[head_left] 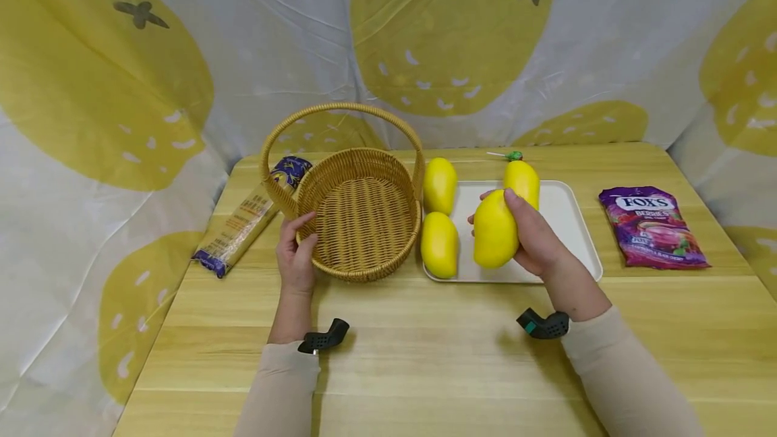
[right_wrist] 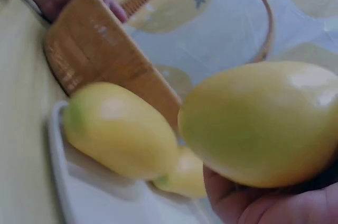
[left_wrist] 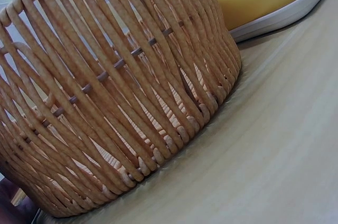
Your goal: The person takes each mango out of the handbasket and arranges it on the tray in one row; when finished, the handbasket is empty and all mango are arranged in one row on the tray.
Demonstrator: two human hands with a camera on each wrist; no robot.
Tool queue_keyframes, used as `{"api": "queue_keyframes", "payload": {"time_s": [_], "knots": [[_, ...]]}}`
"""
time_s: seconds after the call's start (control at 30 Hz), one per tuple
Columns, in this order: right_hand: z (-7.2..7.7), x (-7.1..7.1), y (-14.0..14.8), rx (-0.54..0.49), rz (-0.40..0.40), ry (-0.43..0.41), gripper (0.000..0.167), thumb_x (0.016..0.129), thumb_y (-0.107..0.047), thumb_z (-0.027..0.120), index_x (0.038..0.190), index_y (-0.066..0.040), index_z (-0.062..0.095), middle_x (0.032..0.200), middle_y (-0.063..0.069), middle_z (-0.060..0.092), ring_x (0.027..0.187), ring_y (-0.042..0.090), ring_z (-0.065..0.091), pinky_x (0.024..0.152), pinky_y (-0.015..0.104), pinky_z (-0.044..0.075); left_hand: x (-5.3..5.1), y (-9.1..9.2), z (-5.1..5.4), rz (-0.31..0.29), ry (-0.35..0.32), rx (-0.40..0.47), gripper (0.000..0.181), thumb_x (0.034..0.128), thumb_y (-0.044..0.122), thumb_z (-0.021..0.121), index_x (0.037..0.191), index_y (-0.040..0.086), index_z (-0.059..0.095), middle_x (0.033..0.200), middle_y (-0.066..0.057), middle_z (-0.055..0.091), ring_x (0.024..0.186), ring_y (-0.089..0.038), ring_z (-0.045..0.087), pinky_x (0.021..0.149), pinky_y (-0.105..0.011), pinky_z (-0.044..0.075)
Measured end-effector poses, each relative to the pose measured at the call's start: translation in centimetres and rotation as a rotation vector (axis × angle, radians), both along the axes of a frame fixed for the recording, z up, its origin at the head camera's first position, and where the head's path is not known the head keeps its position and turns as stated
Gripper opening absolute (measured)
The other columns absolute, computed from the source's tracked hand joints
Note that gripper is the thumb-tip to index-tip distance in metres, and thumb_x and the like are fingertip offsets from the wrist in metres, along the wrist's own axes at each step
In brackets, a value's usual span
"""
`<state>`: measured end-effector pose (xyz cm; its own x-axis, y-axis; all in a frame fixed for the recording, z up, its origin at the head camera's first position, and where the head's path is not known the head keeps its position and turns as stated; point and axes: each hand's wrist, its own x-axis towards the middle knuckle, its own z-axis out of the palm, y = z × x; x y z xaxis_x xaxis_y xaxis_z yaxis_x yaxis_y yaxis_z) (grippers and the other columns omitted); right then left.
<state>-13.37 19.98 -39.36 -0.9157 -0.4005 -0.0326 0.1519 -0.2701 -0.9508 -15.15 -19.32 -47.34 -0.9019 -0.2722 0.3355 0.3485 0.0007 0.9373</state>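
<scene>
My right hand [head_left: 536,235] grips a yellow mango [head_left: 496,229] above the white tray [head_left: 570,221]; the right wrist view shows this mango [right_wrist: 259,123] close up, fingers beneath it. At the tray's left end lie two more mangoes, a front one [head_left: 440,245] and a back one [head_left: 440,185]. Another mango [head_left: 522,183] lies at the tray's back edge, partly hidden behind the held one. My left hand [head_left: 297,256] holds the left side of the round wicker basket [head_left: 358,221], with fingertips over the rim. Nothing lies inside the basket, and its arched handle stands up.
Left of the basket lies a long packet of noodles [head_left: 243,226], partly behind the handle. A purple Fox's sweets bag [head_left: 653,226] lies right of the tray. Behind the tray is a green-wrapped lollipop [head_left: 514,156]. Fabric printed with yellow fruit hangs around the wooden table [head_left: 413,356].
</scene>
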Motion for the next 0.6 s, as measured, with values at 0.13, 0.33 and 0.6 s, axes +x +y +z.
{"api": "queue_keyframes", "payload": {"time_s": [0.13,0.33,0.6], "knots": [[0.9,-0.1,2.2,0.112,-0.001,0.013,0.037,0.109,-0.027,0.03,0.142,-0.01,0.031,0.113,0.0,0.061,0.101,0.015,0.069,0.088,0.03,0.058,0.1,0.0,0.0,0.005,-0.001,0.005,0.038,0.0867,-0.005,0.05,0.123,-0.013,0.061,0.151,-0.028,0.042,0.133,-0.021,0.046,0.105,-0.031,0.041],[2.1,0.0,4.5,0.617,-0.008,0.056,0.058,0.104,-0.02,0.038,0.154,-0.004,0.014,0.124,0.013,0.048,0.106,0.025,0.058,0.09,0.034,0.054,0.1,-0.1,0.0,0.012,-0.016,0.003,0.039,0.0865,-0.005,0.051,0.123,-0.013,0.06,0.154,-0.026,0.043,0.14,-0.028,0.041,0.107,-0.032,0.04],[2.3,-0.4,5.5,1.143,-0.071,0.008,0.099,0.094,-0.067,0.055,0.159,-0.004,0.017,0.147,0.032,0.041,0.117,0.044,0.055,0.097,0.058,0.051,-0.1,-0.1,-0.3,0.006,0.011,-0.01,0.038,0.0872,-0.006,0.051,0.123,-0.016,0.059,0.15,-0.027,0.044,0.133,-0.027,0.047,0.104,-0.033,0.042]]}}
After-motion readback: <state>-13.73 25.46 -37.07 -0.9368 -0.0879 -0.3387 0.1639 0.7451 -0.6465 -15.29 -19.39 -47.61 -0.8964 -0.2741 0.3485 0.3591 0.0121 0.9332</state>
